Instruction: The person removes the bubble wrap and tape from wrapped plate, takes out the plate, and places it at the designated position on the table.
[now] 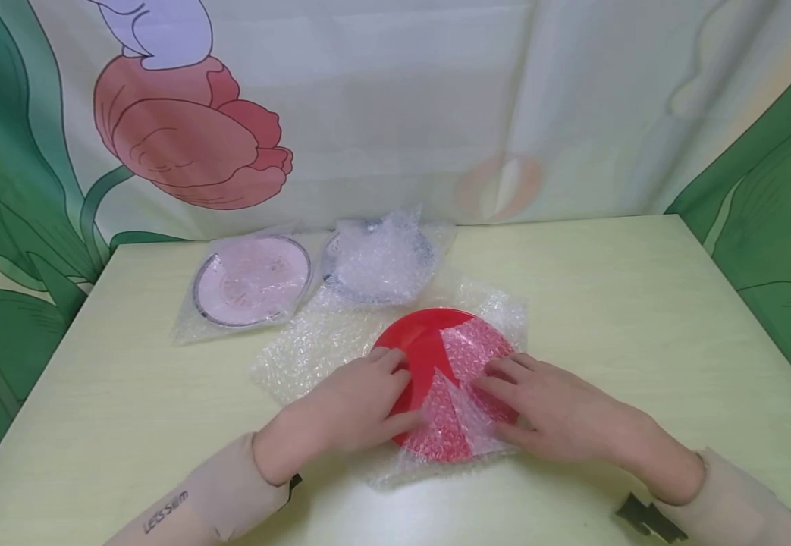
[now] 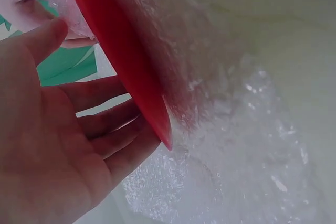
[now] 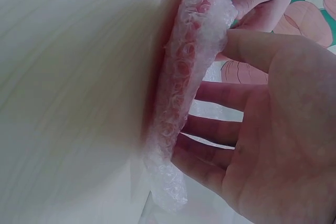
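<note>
1. We count one wrapped pink plate (image 1: 253,279) on the table (image 1: 129,394).
2. One left hand (image 1: 353,400), fingers loosely spread, touches the left rim of the red plate (image 1: 424,341).
3. One wrapped blue-edged dish (image 1: 378,262) sits behind.
4. We see that single red plate between two hands, partly covered by bubble wrap (image 1: 472,349).
5. One right hand (image 1: 555,409), fingers spread, touches that wrap.

Front plate (image 1: 425,341) on bubble wrap (image 1: 313,353) upon the counter (image 1: 648,318), its right and near parts also under wrap; left hand (image 1: 361,398) at its left, right hand (image 1: 555,409) at its right. Behind, a wrapped dish (image 1: 378,262); left of that, a wrapped plate (image 1: 253,279); rearmost, a curtain (image 1: 381,106).
</note>
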`<action>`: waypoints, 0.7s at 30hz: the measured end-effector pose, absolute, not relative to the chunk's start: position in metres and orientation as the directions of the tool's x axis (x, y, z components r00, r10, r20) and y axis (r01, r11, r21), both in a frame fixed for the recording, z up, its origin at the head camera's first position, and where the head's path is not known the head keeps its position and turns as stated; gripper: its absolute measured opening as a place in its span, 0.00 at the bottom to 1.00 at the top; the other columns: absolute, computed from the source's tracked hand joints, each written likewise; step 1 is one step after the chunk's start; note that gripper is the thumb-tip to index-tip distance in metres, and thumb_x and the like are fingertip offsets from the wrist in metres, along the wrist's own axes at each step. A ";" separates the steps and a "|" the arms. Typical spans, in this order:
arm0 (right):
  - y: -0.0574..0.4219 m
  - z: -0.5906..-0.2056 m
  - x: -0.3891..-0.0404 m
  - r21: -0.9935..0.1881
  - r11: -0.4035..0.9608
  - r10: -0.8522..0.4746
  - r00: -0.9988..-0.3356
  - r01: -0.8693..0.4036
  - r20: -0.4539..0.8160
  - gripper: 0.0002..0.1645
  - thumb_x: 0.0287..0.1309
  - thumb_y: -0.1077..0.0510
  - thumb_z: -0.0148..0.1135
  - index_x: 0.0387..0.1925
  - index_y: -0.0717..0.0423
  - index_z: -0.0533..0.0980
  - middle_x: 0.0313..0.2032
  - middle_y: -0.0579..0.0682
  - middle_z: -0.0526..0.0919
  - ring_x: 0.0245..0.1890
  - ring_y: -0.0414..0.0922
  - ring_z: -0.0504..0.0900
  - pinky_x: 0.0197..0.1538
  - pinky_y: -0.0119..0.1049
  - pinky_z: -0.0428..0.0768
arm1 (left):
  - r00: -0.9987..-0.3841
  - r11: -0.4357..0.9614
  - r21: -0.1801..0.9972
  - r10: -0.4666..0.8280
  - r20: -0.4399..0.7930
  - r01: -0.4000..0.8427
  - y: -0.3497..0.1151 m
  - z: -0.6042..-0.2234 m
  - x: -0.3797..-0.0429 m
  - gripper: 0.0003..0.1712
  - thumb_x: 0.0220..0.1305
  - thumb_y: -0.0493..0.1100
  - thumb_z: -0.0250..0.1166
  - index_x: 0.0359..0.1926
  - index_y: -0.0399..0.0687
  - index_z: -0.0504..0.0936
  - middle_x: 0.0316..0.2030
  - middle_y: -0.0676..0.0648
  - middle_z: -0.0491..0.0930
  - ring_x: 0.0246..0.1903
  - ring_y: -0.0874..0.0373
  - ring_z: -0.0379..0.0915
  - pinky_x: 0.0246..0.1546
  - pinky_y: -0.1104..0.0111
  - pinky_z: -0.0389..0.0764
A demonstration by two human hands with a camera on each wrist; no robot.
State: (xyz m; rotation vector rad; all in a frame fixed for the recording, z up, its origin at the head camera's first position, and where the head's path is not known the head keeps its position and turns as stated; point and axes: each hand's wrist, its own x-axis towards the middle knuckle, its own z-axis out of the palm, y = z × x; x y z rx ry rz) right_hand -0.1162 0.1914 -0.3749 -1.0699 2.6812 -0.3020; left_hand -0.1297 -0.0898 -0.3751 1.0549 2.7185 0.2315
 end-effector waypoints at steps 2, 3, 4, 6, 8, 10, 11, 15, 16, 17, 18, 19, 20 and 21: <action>0.191 -0.375 -0.116 -0.276 0.713 -0.694 -0.706 -0.644 -0.145 0.38 0.60 0.43 0.73 0.68 0.51 0.75 0.62 0.52 0.76 0.64 0.53 0.73 0.61 0.52 0.79 | -0.718 0.731 0.214 0.680 -0.148 0.649 -0.089 -0.376 -0.129 0.34 0.69 0.64 0.64 0.55 0.37 0.83 0.59 0.39 0.76 0.57 0.46 0.74 0.58 0.58 0.79; 0.191 -0.375 -0.116 -0.276 0.714 -0.692 -0.707 -0.643 -0.146 0.38 0.60 0.43 0.73 0.68 0.51 0.75 0.62 0.52 0.76 0.64 0.53 0.73 0.61 0.52 0.78 | -0.716 0.729 0.207 0.682 -0.146 0.652 -0.088 -0.376 -0.129 0.34 0.69 0.64 0.64 0.55 0.38 0.83 0.59 0.39 0.77 0.56 0.46 0.75 0.58 0.58 0.80; 0.191 -0.375 -0.115 -0.275 0.714 -0.693 -0.706 -0.644 -0.146 0.37 0.60 0.43 0.72 0.68 0.51 0.75 0.63 0.53 0.77 0.64 0.54 0.73 0.62 0.52 0.78 | -0.715 0.727 0.202 0.684 -0.143 0.656 -0.088 -0.376 -0.129 0.33 0.68 0.64 0.64 0.54 0.38 0.83 0.58 0.39 0.77 0.55 0.47 0.75 0.57 0.58 0.80; 0.190 -0.374 -0.115 -0.278 0.710 -0.697 -0.703 -0.647 -0.144 0.36 0.62 0.44 0.71 0.68 0.53 0.75 0.64 0.55 0.77 0.65 0.56 0.73 0.63 0.54 0.76 | -0.711 0.722 0.191 0.690 -0.134 0.665 -0.088 -0.376 -0.129 0.32 0.68 0.65 0.65 0.52 0.39 0.84 0.56 0.40 0.78 0.52 0.48 0.76 0.55 0.59 0.81; 0.190 -0.373 -0.114 -0.281 0.710 -0.696 -0.702 -0.645 -0.147 0.35 0.64 0.44 0.69 0.67 0.54 0.76 0.65 0.56 0.77 0.67 0.57 0.72 0.64 0.56 0.75 | -0.704 0.713 0.180 0.700 -0.119 0.678 -0.088 -0.376 -0.129 0.31 0.68 0.64 0.65 0.50 0.40 0.84 0.52 0.42 0.79 0.48 0.50 0.75 0.52 0.60 0.82; 0.190 -0.372 -0.113 -0.287 0.712 -0.695 -0.702 -0.640 -0.157 0.36 0.65 0.41 0.67 0.68 0.55 0.75 0.66 0.57 0.76 0.68 0.58 0.71 0.66 0.57 0.73 | -0.699 0.705 0.168 0.708 -0.104 0.689 -0.087 -0.376 -0.128 0.30 0.67 0.64 0.66 0.48 0.40 0.84 0.48 0.43 0.78 0.45 0.51 0.74 0.50 0.61 0.82; 0.189 -0.371 -0.113 -0.293 0.716 -0.690 -0.704 -0.633 -0.166 0.39 0.64 0.38 0.67 0.68 0.55 0.75 0.66 0.57 0.76 0.69 0.58 0.70 0.66 0.57 0.73 | -0.695 0.701 0.163 0.712 -0.097 0.695 -0.087 -0.377 -0.128 0.29 0.67 0.64 0.66 0.47 0.40 0.84 0.46 0.44 0.78 0.44 0.52 0.73 0.48 0.61 0.82; 0.188 -0.367 -0.111 -0.318 0.735 -0.672 -0.707 -0.599 -0.221 0.53 0.54 0.25 0.68 0.71 0.54 0.72 0.69 0.57 0.72 0.71 0.58 0.68 0.67 0.57 0.72 | -0.691 0.694 0.140 0.719 -0.083 0.706 -0.086 -0.377 -0.128 0.29 0.65 0.62 0.70 0.48 0.40 0.82 0.44 0.45 0.77 0.42 0.53 0.72 0.45 0.61 0.82; 0.188 -0.367 -0.111 -0.320 0.736 -0.670 -0.706 -0.596 -0.228 0.56 0.52 0.24 0.68 0.71 0.54 0.72 0.70 0.57 0.72 0.71 0.58 0.67 0.66 0.58 0.72 | -0.689 0.694 0.133 0.720 -0.084 0.708 -0.086 -0.377 -0.128 0.30 0.64 0.61 0.70 0.50 0.40 0.82 0.44 0.45 0.77 0.43 0.53 0.71 0.45 0.62 0.81; 0.188 -0.366 -0.110 -0.322 0.738 -0.669 -0.708 -0.593 -0.228 0.57 0.50 0.24 0.69 0.71 0.54 0.72 0.70 0.57 0.72 0.71 0.58 0.67 0.66 0.58 0.72 | -0.689 0.693 0.129 0.720 -0.085 0.709 -0.085 -0.378 -0.128 0.30 0.63 0.61 0.71 0.51 0.40 0.82 0.45 0.45 0.77 0.43 0.52 0.71 0.46 0.61 0.81; 0.188 -0.366 -0.110 -0.323 0.739 -0.667 -0.710 -0.592 -0.226 0.56 0.51 0.25 0.71 0.71 0.54 0.72 0.70 0.57 0.72 0.71 0.58 0.68 0.66 0.58 0.72 | -0.689 0.695 0.122 0.719 -0.089 0.709 -0.085 -0.378 -0.128 0.31 0.63 0.61 0.71 0.52 0.40 0.81 0.46 0.45 0.77 0.44 0.52 0.71 0.47 0.61 0.81; 0.188 -0.366 -0.110 -0.323 0.738 -0.667 -0.712 -0.592 -0.221 0.54 0.51 0.28 0.72 0.71 0.54 0.72 0.69 0.57 0.72 0.71 0.58 0.68 0.66 0.57 0.73 | -0.690 0.697 0.117 0.717 -0.094 0.708 -0.085 -0.379 -0.128 0.32 0.62 0.61 0.72 0.53 0.40 0.81 0.46 0.44 0.77 0.45 0.52 0.72 0.48 0.61 0.81; 0.188 -0.366 -0.109 -0.322 0.736 -0.668 -0.713 -0.595 -0.210 0.51 0.53 0.30 0.72 0.70 0.54 0.73 0.69 0.57 0.73 0.70 0.57 0.69 0.65 0.57 0.73 | -0.692 0.699 0.116 0.715 -0.095 0.706 -0.084 -0.380 -0.128 0.32 0.62 0.62 0.72 0.53 0.40 0.81 0.47 0.44 0.77 0.46 0.52 0.72 0.48 0.61 0.81; 0.189 -0.366 -0.109 -0.322 0.733 -0.670 -0.715 -0.599 -0.197 0.49 0.55 0.32 0.72 0.70 0.55 0.74 0.68 0.57 0.74 0.70 0.57 0.70 0.65 0.57 0.74 | -0.693 0.700 0.113 0.714 -0.098 0.705 -0.084 -0.381 -0.128 0.33 0.61 0.62 0.72 0.54 0.40 0.81 0.47 0.44 0.77 0.46 0.51 0.72 0.49 0.60 0.81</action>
